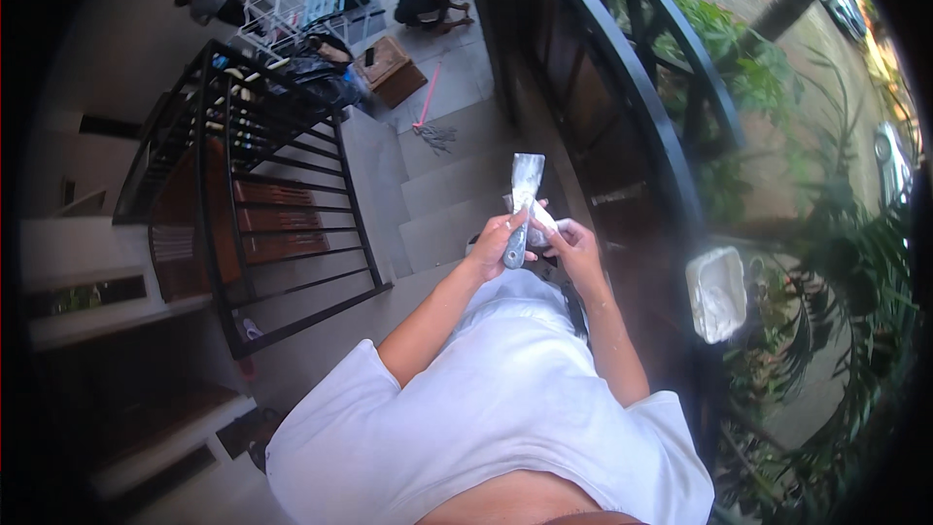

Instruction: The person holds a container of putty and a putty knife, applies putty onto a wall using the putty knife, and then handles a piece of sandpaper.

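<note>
In front of my white shirt, my left hand is closed round the grey handle of a putty knife. Its broad blade points away from me and is smeared with white paste. Close against it, the fingers of my right hand pinch a whitish piece, partly covered by the knife and fingers; its kind cannot be made out. Both hands nearly meet. Off to the right, a whitish plastic tub with white paste inside sits by the dark railing.
Steps lead down ahead, between a black metal railing at left and a dark railing at right. Below are a pink-handled mop, a brown box, a white drying rack and a crouching person. Plants grow at right.
</note>
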Motion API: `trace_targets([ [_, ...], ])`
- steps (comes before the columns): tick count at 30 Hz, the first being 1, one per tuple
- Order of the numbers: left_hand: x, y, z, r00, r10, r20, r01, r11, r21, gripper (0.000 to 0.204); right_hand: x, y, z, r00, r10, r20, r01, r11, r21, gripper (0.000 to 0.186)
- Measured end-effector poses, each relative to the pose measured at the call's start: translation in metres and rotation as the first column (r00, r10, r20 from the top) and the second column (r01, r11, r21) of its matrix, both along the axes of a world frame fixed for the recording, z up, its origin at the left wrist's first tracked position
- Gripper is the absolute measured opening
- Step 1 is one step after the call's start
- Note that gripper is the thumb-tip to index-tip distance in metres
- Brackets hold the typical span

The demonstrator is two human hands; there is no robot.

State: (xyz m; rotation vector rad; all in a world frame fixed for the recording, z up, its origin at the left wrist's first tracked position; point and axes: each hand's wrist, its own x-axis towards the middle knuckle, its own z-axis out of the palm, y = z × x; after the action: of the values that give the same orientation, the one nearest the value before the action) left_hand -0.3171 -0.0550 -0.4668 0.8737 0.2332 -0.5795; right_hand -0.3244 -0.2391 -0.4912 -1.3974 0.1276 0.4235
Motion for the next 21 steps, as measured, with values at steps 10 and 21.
trace_targets([
  [10, 0.034, -0.049, 0.096, 0.939, -0.213, 0.27, 0.228, 0.973, -0.025, 0.048, -0.005, -0.036, 0.164, 0.777, -0.423, 0.467, 0.566, 0.793, -0.223, 0.017],
  [21, 0.053, -0.115, 0.096, 0.928, -0.195, 0.316, 0.231, 0.97, -0.081, 0.048, 0.019, -0.106, 0.206, 0.855, 0.051, 0.515, 0.364, 0.648, -0.669, 0.022],
])
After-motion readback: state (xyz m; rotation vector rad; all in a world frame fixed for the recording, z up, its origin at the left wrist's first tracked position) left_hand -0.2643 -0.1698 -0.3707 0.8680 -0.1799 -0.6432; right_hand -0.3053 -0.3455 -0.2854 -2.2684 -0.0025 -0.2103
